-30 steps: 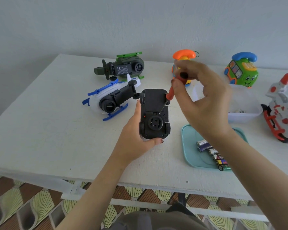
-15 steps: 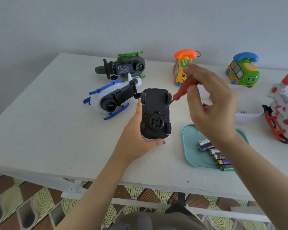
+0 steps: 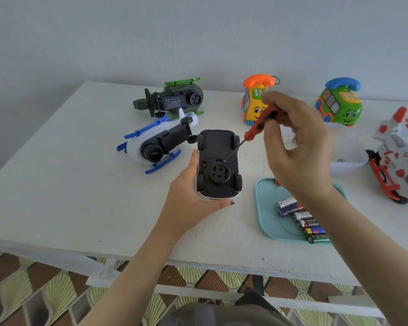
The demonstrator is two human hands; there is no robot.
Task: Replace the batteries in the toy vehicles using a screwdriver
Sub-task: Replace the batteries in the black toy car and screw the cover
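While the car (image 3: pixel 218 163) lies belly-up on the desk (image 3: pixel 57 184), the left hand (image 3: pixel 189 196) cups it, thumb along the side away from the tool and fingers curled round the near end. The right hand (image 3: pixel 297 147) pinches the screwdriver (image 3: pixel 259 123) by its red handle between thumb and fingertips. The thin shaft slants down to a small hole just behind the flat battery cover (image 3: pixel 216 144); whether the tip sits in a screw is too small to tell.

The car looks like a light, stiff plastic shell, so it would likely skate or pivot on the smooth desk under a sideways push. The best hold is on the body sides, clear of the wheels, which would roll. The screwdriver is slim, so a fingertip pinch suits it, with pressure kept along the shaft; tilted as it is, the tip could slip and scar the plastic. Any screw here will be tiny and easily lost. Batteries (image 3: pixel 302 220) lie in a row on the tray (image 3: pixel 259 208), small, smooth and apt to roll.
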